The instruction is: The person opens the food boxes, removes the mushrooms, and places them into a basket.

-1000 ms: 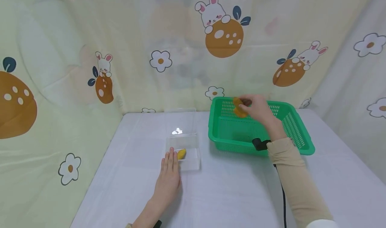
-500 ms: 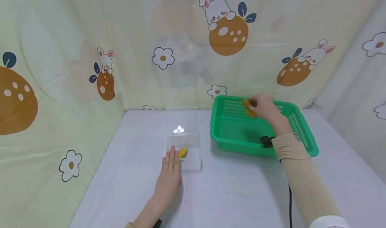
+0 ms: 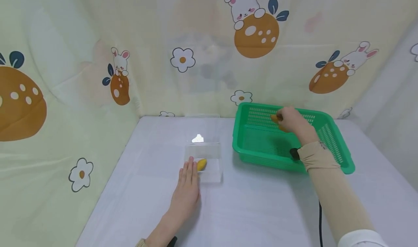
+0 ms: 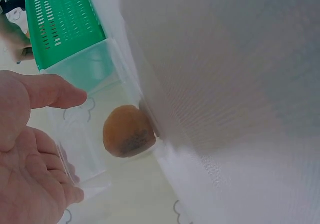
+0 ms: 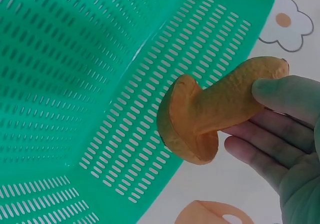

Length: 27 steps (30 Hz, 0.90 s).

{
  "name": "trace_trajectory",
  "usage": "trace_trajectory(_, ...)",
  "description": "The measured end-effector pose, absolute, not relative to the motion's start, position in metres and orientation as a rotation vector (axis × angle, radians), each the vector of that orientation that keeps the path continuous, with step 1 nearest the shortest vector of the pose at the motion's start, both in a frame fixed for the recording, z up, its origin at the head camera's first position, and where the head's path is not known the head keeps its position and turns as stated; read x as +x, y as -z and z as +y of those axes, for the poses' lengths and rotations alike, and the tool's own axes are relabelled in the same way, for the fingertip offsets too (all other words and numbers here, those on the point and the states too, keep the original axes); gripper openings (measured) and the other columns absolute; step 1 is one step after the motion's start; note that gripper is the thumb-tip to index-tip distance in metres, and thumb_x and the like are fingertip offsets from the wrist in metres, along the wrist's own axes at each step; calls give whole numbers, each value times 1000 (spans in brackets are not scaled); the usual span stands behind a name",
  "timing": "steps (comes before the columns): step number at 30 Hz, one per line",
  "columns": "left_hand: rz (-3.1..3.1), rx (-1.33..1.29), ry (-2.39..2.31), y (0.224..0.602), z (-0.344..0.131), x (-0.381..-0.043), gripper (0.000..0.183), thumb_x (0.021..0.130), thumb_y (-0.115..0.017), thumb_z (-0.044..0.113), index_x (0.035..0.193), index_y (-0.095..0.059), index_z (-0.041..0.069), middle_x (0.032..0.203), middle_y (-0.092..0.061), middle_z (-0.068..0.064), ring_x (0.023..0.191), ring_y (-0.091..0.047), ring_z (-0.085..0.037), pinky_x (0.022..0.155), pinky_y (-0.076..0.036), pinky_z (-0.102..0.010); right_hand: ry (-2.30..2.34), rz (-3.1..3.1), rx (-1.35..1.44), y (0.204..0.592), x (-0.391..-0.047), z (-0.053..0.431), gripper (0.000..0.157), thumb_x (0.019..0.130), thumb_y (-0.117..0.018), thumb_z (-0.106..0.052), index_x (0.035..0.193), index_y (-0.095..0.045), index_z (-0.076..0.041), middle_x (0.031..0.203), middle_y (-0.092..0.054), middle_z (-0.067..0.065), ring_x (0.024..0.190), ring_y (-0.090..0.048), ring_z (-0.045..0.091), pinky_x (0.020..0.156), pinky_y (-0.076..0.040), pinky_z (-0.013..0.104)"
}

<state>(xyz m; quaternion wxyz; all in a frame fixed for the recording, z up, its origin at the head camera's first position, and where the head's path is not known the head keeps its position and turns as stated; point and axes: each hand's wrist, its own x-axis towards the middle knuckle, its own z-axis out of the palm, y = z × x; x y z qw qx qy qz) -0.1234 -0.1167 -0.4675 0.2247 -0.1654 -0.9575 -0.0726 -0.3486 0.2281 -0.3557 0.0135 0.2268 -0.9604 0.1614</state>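
Observation:
My right hand (image 3: 294, 122) pinches the stem of an orange-brown mushroom (image 5: 220, 102) over the green basket (image 3: 261, 159); its cap points away from the fingers in the right wrist view. My left hand (image 3: 185, 194) lies with straight fingers together against the left side of a clear plastic box (image 3: 212, 177), thumb apart in the left wrist view. Inside the box is a small yellow piece (image 3: 201, 164), partly covered by the fingers in the head view. Seen from the left wrist, that piece (image 4: 127, 126) looks rounded and orange-brown with a dark patch.
The box's clear lid (image 3: 202, 129) stands open toward the back of the white table (image 3: 261, 210). The slotted basket sits to the box's right, near the printed curtain (image 3: 209, 40) behind the table. A black cable (image 3: 320, 221) runs under the right forearm.
My right hand has moved right and a little lower over the basket, still holding the mushroom. The head view has shifted slightly. My left hand has stayed at the box.

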Motion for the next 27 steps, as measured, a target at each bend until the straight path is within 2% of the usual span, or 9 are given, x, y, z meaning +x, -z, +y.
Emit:
trace_trajectory(2, -2636, -459, 200, 467, -116, -124, 64, 79, -63, 2, 133, -33, -17, 144, -23, -30, 131, -26, -40, 105, -25, -47, -506, -3006, 726, 357, -350, 230, 15, 87, -49, 6, 85, -63, 11, 75, -58, 19, 65, -52, 27, 62, -46, 42)
trace_trajectory(5, -2648, -462, 204, 467, -116, -124, 65, 79, -62, 1, 134, -32, -16, 144, -23, -29, 133, -22, -39, 106, -23, -46, -499, -3055, 744, 358, -349, 231, 29, 90, -46, 3, 62, -52, 0, 56, -40, 4, 51, -34, 16, 51, -35, 32)
trace_trajectory(7, -2657, -466, 203, 467, -115, -124, 65, 80, -61, 2, 135, -31, -16, 145, -22, -28, 134, -20, -38, 107, -22, -46, -504, -3114, 728, 360, -349, 233, 41, 93, -47, -4, 53, -39, -8, 51, -26, -1, 47, -25, 13, 47, -30, 29)
trace_trajectory(9, -2663, -469, 199, 466, -115, -124, 66, 80, -62, 2, 136, -30, -15, 145, -21, -28, 134, -19, -37, 107, -21, -45, -514, -3168, 714, 361, -348, 233, 46, 95, -49, -11, 52, -32, -13, 50, -20, -3, 44, -22, 10, 45, -30, 27)
trace_trajectory(12, -2660, -472, 189, 466, -116, -124, 68, 80, -63, 3, 136, -30, -15, 146, -20, -28, 134, -19, -38, 107, -20, -45, -557, -3266, 649, 362, -346, 233, 42, 95, -52, -17, 55, -43, -9, 48, -29, -2, 41, -31, 10, 44, -36, 27)
trace_trajectory(15, -2651, -477, 170, 465, -116, -124, 68, 79, -64, 4, 136, -30, -15, 145, -21, -29, 134, -20, -38, 107, -21, -45, -526, -3346, 575, 365, -343, 232, 29, 93, -55, -17, 67, -52, -3, 52, -39, 1, 44, -42, 13, 45, -41, 28)
trace_trajectory(16, -2650, -478, 165, 465, -117, -125, 68, 79, -64, 4, 136, -30, -15, 145, -21, -28, 134, -20, -38, 107, -21, -45, -509, -3366, 550, 366, -343, 233, 26, 92, -56, -16, 71, -53, -1, 54, -41, 1, 45, -44, 14, 45, -42, 28)
trace_trajectory(21, -2665, -482, 140, 465, -118, -125, 69, 80, -64, 6, 136, -29, -15, 146, -21, -28, 134, -20, -38, 107, -22, -45, -440, -3387, 533, 375, -343, 233, 23, 88, -61, -12, 72, -47, -3, 56, -42, 1, 48, -47, 16, 45, -43, 28)
trace_trajectory(27, -2687, -482, 142, 465, -120, -124, 73, 79, -66, 6, 137, -27, -14, 146, -19, -28, 135, -18, -37, 107, -21, -45, -345, -3393, 545, 381, -344, 232, 19, 86, -64, -13, 74, -54, -2, 64, -54, 8, 51, -52, 19, 45, -45, 29)
